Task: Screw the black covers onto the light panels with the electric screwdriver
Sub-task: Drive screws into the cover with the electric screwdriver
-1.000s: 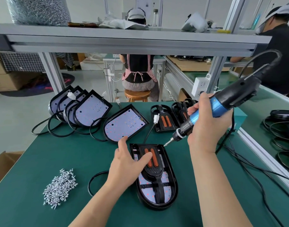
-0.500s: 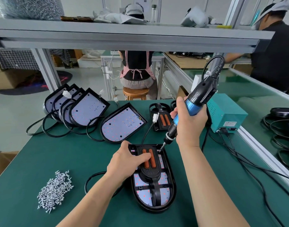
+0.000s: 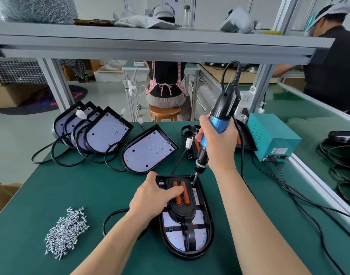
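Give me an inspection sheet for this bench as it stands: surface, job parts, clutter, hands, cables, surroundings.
Surface: green mat, flat.
Job's things: black cover sits on light panel; electric screwdriver bit at the cover's far right corner; uncovered panels back left; spare covers back centre.
Clutter: screw pile front left.
Hands: left hand presses the cover; right hand grips the screwdriver.
Cables: panel leads looped on the mat; screwdriver cord arcs above the tool; more run from the teal power box.
Surroundings: overhead shelf holds odds and ends; seated person, standing person at other benches.
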`<state>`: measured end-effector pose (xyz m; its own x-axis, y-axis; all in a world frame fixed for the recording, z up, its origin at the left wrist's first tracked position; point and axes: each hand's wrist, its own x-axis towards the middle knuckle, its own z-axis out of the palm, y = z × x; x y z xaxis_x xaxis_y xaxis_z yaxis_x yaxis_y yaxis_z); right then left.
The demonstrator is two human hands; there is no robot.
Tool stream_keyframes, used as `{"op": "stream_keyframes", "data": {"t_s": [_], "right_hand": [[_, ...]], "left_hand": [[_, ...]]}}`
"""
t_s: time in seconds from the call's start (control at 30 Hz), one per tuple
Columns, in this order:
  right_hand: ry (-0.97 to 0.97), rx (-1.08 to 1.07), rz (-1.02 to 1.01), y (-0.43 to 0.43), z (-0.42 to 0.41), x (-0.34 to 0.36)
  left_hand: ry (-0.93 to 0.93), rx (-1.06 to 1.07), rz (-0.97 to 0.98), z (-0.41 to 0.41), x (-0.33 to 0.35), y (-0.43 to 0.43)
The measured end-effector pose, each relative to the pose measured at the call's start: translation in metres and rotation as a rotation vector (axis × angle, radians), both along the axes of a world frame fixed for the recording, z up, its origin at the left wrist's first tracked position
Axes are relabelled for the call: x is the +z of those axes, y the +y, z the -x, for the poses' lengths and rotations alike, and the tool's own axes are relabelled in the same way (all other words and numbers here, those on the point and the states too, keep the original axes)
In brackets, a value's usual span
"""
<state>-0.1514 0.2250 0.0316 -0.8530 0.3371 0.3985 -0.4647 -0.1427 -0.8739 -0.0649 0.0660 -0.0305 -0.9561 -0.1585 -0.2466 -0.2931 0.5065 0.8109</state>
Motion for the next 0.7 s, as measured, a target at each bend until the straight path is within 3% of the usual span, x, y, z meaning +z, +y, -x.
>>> {"op": "stream_keyframes", "data": {"t_s": [0.5,0.7], "right_hand": [[0.023,0.048,-0.127,-0.0085,0.0029,-0.0035],[0.037,0.197,-0.125,-0.0066,-0.0016,-0.0005]], "left_hand": [[0.022,0.001,-0.009,0.0032,-0.0062,-0.0016],[0.014,-0.009,-0.012,0.0036,-0.0019,-0.0026]]}}
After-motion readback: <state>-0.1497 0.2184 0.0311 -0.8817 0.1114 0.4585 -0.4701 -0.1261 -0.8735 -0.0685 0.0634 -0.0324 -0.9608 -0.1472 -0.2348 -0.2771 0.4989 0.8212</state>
